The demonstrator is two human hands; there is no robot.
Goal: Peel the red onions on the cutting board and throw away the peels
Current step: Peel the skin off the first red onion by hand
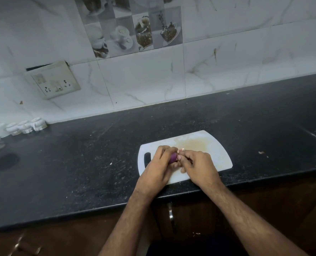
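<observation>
Peeling was midway: my left hand point(158, 164) gripped the red onion point(173, 157) over the near-left cutting board point(220, 154), my right hand point(197, 164) pinched a peel scrap point(181, 150), purple flesh showed, discarding wasn't done.

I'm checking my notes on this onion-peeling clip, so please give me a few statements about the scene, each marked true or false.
1. The left hand grips a red onion over the cutting board. True.
2. The right hand rests flat on the counter, away from the onion. False: its fingers work at the onion's end, where a bit of peel shows.
3. The cutting board is black. False: it is white, lying on a dark countertop.
4. A switch and socket plate hangs on the tiled wall at the left. True.
5. A knife lies on the board. False: none is visible.
</observation>
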